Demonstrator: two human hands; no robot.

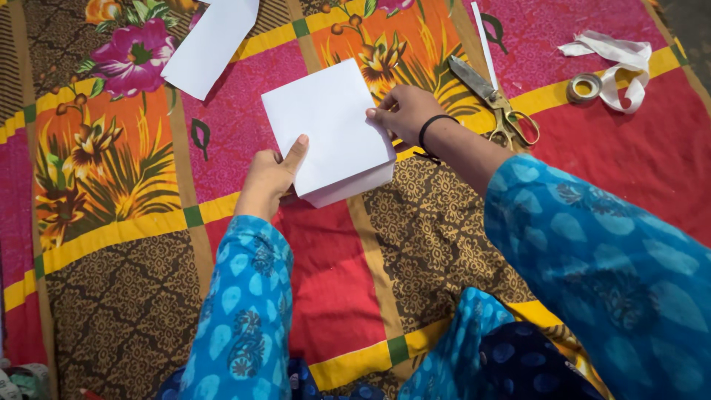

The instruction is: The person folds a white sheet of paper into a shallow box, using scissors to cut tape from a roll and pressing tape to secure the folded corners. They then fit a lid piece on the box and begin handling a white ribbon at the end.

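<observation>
A folded white paper [329, 130] is held between both hands above a patterned cloth [111, 244]. Its lower left corner is pinched by the left hand [270, 174], thumb laid on top; its right edge is gripped by the right hand [404, 111], fingers closed on it. Just beyond the right hand lie scissors [492, 104], then a tape roll [583, 87]. Another white sheet [211, 44] lies beyond the left hand.

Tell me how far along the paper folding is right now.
Done: the white paper already lies folded into a doubled square on the patterned cloth. In hand: the left hand pins its lower left edge and the right hand presses its right edge. Left: the scissors, tape roll and second white sheet lie untouched.
</observation>
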